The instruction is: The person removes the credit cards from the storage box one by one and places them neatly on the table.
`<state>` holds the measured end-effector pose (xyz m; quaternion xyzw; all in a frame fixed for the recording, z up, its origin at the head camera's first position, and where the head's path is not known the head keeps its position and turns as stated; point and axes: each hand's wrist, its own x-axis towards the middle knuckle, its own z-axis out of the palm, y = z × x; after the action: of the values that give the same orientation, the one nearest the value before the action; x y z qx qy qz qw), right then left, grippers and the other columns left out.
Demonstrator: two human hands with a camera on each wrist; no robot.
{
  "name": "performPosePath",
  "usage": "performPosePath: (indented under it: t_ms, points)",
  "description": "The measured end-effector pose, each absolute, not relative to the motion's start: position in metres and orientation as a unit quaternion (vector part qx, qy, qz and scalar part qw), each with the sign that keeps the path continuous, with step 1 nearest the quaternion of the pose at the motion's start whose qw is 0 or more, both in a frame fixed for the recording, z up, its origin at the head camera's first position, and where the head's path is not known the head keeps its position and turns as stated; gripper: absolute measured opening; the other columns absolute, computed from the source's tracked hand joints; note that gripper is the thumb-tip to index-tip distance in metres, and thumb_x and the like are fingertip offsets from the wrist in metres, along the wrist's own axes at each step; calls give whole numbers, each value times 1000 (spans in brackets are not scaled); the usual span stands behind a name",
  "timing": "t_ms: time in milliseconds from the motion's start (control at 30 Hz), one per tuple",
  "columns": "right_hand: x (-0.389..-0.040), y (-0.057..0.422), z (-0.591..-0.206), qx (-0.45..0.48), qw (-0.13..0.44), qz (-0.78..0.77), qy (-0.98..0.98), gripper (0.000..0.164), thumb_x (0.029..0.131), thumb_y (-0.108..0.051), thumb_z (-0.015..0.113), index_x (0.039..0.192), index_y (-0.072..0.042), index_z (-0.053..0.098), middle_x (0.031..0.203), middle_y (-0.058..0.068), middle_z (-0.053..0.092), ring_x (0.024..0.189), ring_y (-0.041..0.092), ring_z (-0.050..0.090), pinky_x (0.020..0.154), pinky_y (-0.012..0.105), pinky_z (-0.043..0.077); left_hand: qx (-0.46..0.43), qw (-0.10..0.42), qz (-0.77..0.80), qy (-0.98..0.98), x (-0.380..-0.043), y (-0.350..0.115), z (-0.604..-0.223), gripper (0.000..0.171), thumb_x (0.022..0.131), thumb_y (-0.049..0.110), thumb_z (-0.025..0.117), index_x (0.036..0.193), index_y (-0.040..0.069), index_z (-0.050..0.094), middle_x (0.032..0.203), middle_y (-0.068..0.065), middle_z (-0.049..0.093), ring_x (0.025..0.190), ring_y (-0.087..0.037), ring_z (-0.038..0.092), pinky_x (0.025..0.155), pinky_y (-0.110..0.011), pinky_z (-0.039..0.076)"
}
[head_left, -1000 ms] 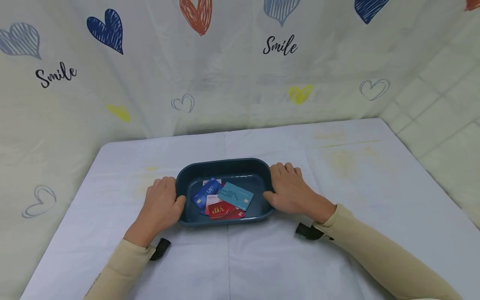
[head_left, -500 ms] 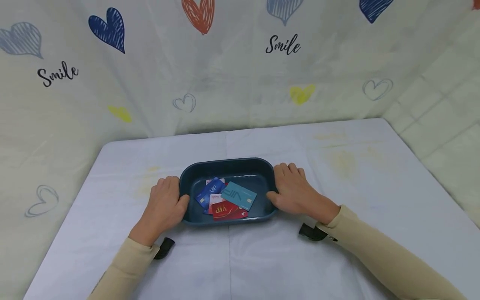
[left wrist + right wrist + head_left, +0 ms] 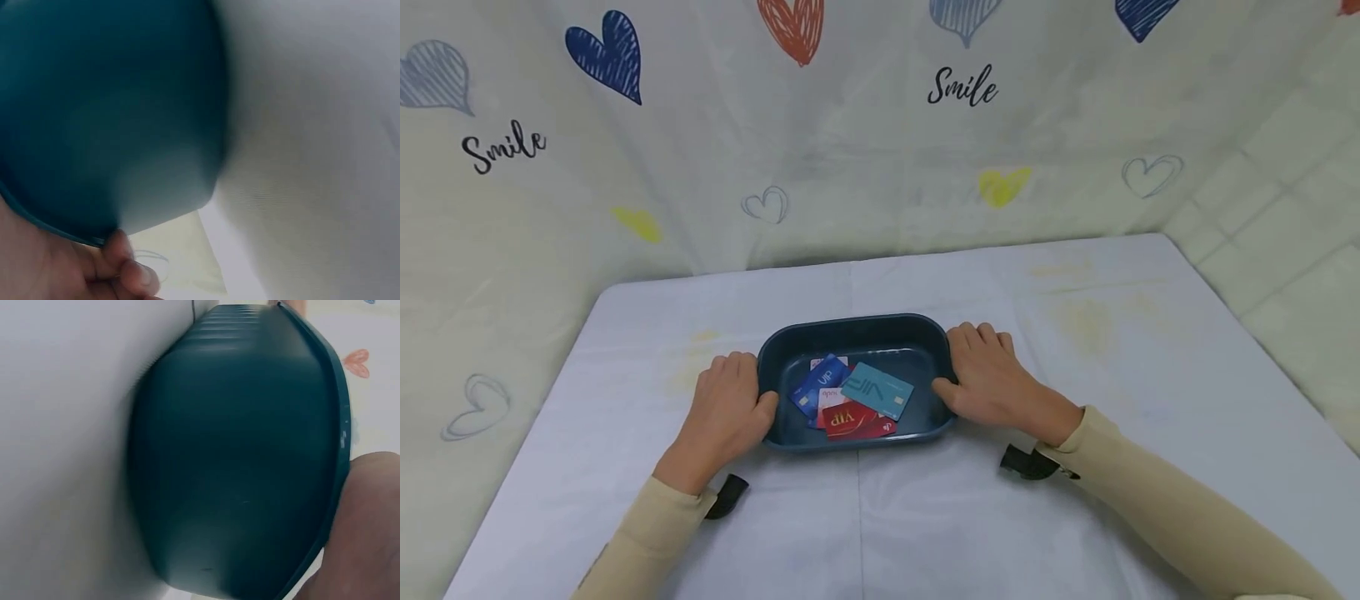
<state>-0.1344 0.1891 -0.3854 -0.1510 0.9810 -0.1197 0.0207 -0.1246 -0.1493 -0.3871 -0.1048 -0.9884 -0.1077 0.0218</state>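
A dark teal, rounded rectangular basin [image 3: 865,335] sits on the white-covered table. My left hand [image 3: 722,421] grips its left end, the thumb over the rim, and my right hand [image 3: 992,379] grips the right end the same way. Overlapping in the basin lie several plastic cards: a teal card [image 3: 880,392] on top, a blue VIP card [image 3: 818,385], a red VIP card [image 3: 848,417] and a pink-and-white card [image 3: 829,398]. In the left wrist view, fingers [image 3: 119,250] curl at the basin's rim. The right wrist view has the basin's outer wall [image 3: 237,444] beside part of my hand.
A white cloth [image 3: 857,533] with faint yellow stains covers the table. Behind it hangs a pale curtain [image 3: 865,150] printed with hearts and "Smile". Dark devices [image 3: 727,497] stick out below both sleeves.
Both hands and the basin have shifted slightly right since a second ago, with the cards lying as before. Over the last half second they barely move; the head view shifts a little.
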Motion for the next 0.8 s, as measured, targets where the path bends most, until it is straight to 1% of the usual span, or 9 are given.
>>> performPosePath:
  t_ms: [100,200,300,400,467,567,633,700,800]
  points:
    - [-135,187,-381,-145,22,-112,983,53,86,-42,49,119,0,48,104,10,49,98,28,39,85,47,29,-104,22,-105,-989,-122,-151,-382,25,87,23,47,94,-1,49,84,-11,46,85,-27,39,73,-36,28]
    - [-138,188,-375,-131,21,-113,985,61,87,-46,47,127,1,46,114,12,51,105,32,41,90,53,28,-107,30,-99,-989,-121,-151,-378,28,87,25,47,95,-1,50,86,-12,48,86,-28,40,74,-37,30]
    - [-141,189,-369,-124,7,-130,984,62,90,-45,45,132,0,44,121,13,51,110,35,41,92,56,26,-110,39,-87,-989,-120,-150,-374,34,89,29,48,98,-3,52,88,-13,51,87,-29,43,74,-39,34]
    - [-146,189,-363,-141,-20,-162,976,58,92,-41,45,134,-2,42,125,13,49,113,35,40,92,55,26,-111,42,-78,-990,-119,-150,-371,44,94,39,48,97,-4,54,86,-14,52,85,-29,45,72,-39,36]
    - [-148,187,-360,-163,-34,-193,967,53,91,-37,48,133,-5,43,127,12,48,112,33,40,93,54,27,-108,35,-79,-990,-118,-150,-370,54,95,49,45,97,-4,55,86,-14,52,84,-29,45,72,-40,36]
    - [-150,181,-356,-195,-40,-241,950,49,89,-32,51,130,-6,45,127,11,47,110,30,41,94,53,30,-93,22,-104,-990,-120,-152,-367,70,95,62,38,104,-5,57,93,-16,54,89,-31,47,77,-44,39]
    - [-150,175,-352,-207,-35,-267,941,48,87,-29,53,129,-7,46,128,10,48,111,28,42,95,51,33,-81,19,-127,-988,-123,-153,-364,76,95,65,35,112,-6,56,100,-18,55,95,-33,47,83,-49,39]
    - [-150,169,-348,-210,-28,-281,936,48,86,-28,54,129,-7,46,129,9,48,112,26,43,96,48,38,-69,27,-147,-986,-128,-154,-362,75,95,64,35,116,-6,55,104,-20,55,99,-35,46,85,-52,39]
    - [-150,160,-340,-212,-17,-297,931,48,86,-27,55,130,-9,46,131,7,48,116,24,45,96,44,44,-57,39,-166,-984,-134,-154,-360,67,97,57,38,115,-6,53,104,-21,55,100,-36,45,85,-52,38]
